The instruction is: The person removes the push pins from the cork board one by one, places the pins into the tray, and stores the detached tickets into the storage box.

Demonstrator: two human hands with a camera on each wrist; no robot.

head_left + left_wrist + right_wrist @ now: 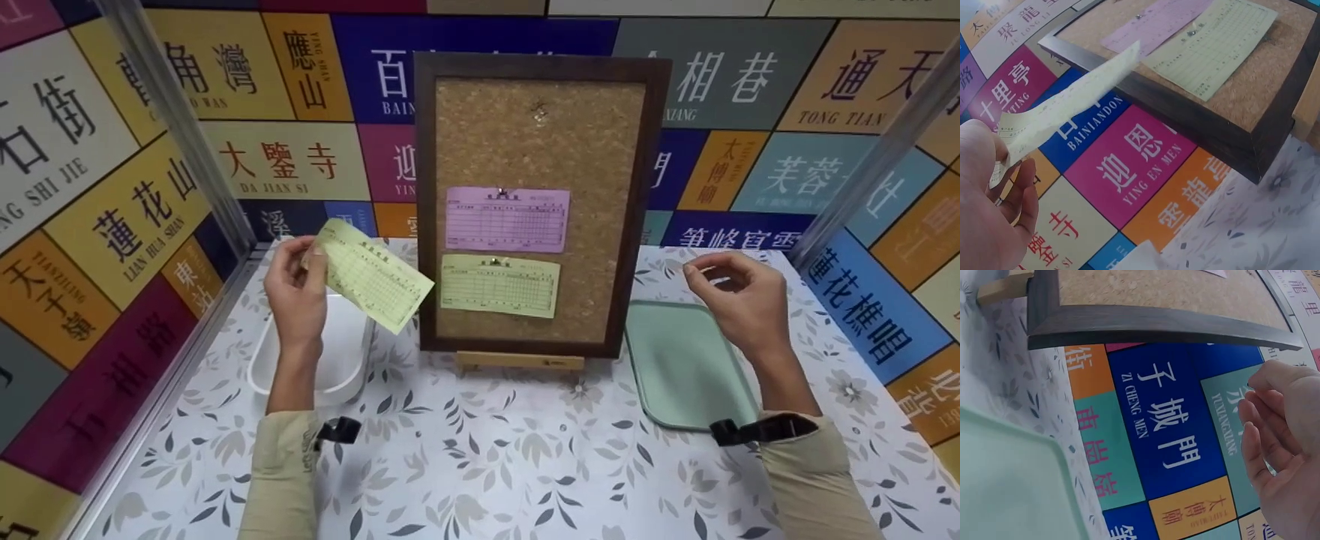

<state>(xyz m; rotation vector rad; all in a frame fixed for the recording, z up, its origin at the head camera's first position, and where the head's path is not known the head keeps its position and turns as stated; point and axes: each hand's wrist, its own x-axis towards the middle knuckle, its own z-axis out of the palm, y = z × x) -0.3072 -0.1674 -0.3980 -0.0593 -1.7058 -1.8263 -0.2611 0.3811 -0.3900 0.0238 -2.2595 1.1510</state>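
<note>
My left hand [296,289] pinches a yellow printed receipt slip [375,276] by its upper left corner, left of the framed cork board [536,150]. In the left wrist view the slip is seen nearly edge-on, its far end near the frame. On the board a purple slip [506,221] hangs above another yellow slip [499,289], each held by a pin at its top edge. To the right of the board my right hand [742,300] has thumb and forefinger together, pinching a tiny dark push pin [1249,387], mostly hidden by the fingertips.
Several pins [538,111] cluster high on the cork. The board leans on a wooden easel [517,361]. A white tray [341,390] lies under the left forearm, a green tray [660,405] by the right one. Patterned panels with large lettering [285,161] enclose the flowered tabletop [480,480].
</note>
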